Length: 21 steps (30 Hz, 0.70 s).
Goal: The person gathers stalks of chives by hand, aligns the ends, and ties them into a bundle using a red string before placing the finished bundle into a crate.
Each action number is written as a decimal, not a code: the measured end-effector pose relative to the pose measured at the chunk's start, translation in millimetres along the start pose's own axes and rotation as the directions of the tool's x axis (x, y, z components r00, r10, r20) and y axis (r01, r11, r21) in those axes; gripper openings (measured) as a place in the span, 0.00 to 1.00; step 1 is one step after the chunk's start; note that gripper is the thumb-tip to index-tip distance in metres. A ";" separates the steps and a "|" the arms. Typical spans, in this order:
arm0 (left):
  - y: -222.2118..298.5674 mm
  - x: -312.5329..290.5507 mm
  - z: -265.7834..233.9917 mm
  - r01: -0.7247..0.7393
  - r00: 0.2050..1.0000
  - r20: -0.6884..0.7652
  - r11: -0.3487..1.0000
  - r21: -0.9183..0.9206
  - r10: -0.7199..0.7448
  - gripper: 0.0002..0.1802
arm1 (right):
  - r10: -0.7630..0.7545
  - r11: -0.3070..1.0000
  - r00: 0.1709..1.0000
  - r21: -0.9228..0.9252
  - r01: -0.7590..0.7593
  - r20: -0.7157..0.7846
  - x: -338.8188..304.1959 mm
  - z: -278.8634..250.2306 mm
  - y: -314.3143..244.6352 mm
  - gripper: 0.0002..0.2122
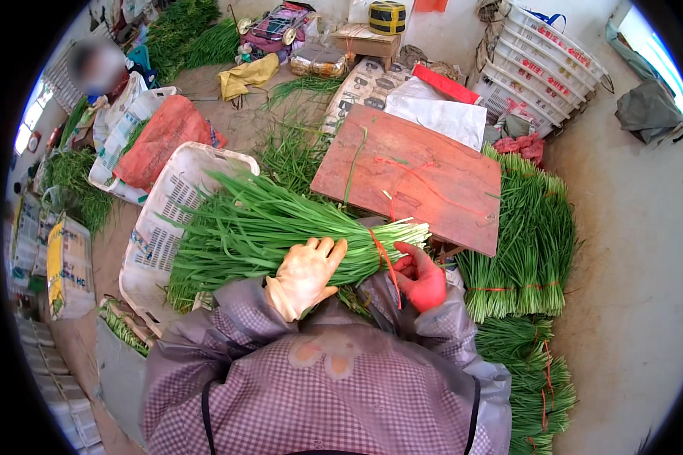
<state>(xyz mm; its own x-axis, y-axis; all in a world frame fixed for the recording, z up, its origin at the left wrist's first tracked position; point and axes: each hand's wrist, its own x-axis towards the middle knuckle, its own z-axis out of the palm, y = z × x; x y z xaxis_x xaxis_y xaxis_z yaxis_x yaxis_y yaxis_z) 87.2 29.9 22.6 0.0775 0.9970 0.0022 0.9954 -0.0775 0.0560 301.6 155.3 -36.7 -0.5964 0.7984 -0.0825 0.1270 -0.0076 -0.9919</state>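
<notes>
Across my lap lies a bunch of long green chives [273,220], pale stem ends to the right and leaves fanning left over a white crate. A red tie [380,250] circles it near the stem ends, one tail hanging down. My left hand [308,274], in a cream glove, rests flat on top of the bunch with fingers stretched out. At the stem end, my right hand [421,277] in a red glove is closed, its fingertips pinched at the tie. The exact grip is partly hidden by the fingers.
A reddish wooden board [425,171] stands just ahead, with loose red ties on it. Tied chive bundles [517,235] are stacked at the right. The white crate [140,254] is at my left. Stacked white baskets [539,64] stand far right; another person [99,68] is far left.
</notes>
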 end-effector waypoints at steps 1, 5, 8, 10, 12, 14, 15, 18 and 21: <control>-5.7 -0.1 -1.3 -0.042 0.999 0.014 0.997 -0.058 0.043 0.46 | -0.018 1.000 1.000 0.016 0.018 0.000 4.0 5.4 8.2 0.20; -18.7 7.5 -41.8 -0.130 0.965 0.217 0.988 -0.082 0.145 0.34 | 0.037 0.993 0.999 -0.108 -0.040 -0.024 23.5 11.6 14.5 0.12; -26.1 42.6 -74.5 -0.250 0.954 0.146 0.964 -0.091 0.262 0.22 | -0.059 0.986 0.991 -0.161 0.039 -0.116 26.3 14.9 26.6 0.10; -34.8 84.8 -76.7 -0.271 0.939 0.175 0.949 -0.160 0.298 0.27 | -0.032 0.977 0.997 -0.214 0.016 -0.068 27.6 13.4 19.4 0.12; -54.3 112.7 -46.2 -0.281 0.910 0.238 0.928 -0.246 0.339 0.40 | -0.004 0.956 1.000 -0.293 -0.002 -0.018 28.7 14.9 7.1 0.13; -78.4 128.9 3.3 -0.123 0.799 0.487 0.887 -0.444 0.354 0.64 | 0.045 0.918 0.999 -0.396 -0.038 0.007 28.8 18.1 -0.4 0.14; -79.6 122.2 29.7 -0.094 0.775 0.508 0.863 -0.497 0.377 0.69 | 0.014 0.917 1.000 -0.399 -0.016 -0.007 28.5 18.5 1.2 0.14; -55.9 111.4 8.9 0.055 0.775 0.593 0.911 -0.409 0.220 0.68 | -0.053 0.926 0.997 -0.376 0.029 -0.053 22.0 17.9 14.2 0.13; -32.1 91.4 6.2 0.106 0.862 0.497 0.921 -0.376 0.104 0.66 | -0.171 0.934 0.983 -0.327 0.140 -0.067 15.5 12.9 21.6 0.13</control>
<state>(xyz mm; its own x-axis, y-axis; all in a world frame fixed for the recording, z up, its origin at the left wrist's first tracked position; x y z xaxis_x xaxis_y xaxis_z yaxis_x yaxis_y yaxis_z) 62.7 123.4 14.8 0.1977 0.8500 -0.4883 0.9036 0.0351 0.4270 284.8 159.7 -60.6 -0.5546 0.8267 0.0949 0.2947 0.3018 -0.9067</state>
